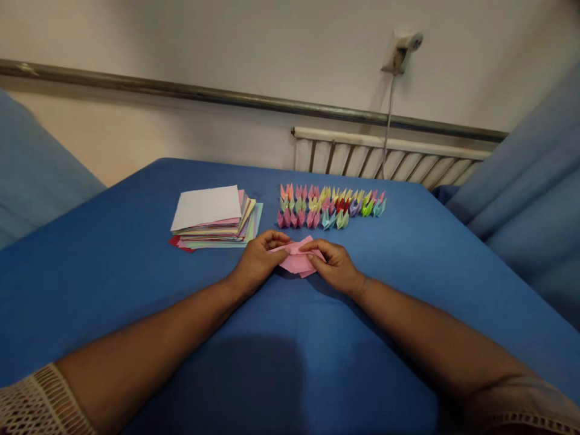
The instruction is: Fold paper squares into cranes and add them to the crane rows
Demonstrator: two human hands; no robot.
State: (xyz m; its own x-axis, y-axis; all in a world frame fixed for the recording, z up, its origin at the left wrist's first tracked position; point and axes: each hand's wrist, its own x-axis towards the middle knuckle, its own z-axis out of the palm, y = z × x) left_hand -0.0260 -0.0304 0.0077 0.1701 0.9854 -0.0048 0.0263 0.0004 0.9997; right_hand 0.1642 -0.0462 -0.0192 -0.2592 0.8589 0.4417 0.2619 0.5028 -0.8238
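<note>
A folded pink paper lies on the blue table, held between both my hands. My left hand pinches its left end with fingers curled over it. My right hand grips the right end, thumb and fingers pressed on the fold. Just beyond the hands stand rows of small folded paper figures in pink, yellow, green, blue and red.
A stack of coloured square paper sheets, white on top, sits at the left of the figures. Behind the table run a metal rail, a radiator and a wall socket with a cord. Blue fabric rises at both sides.
</note>
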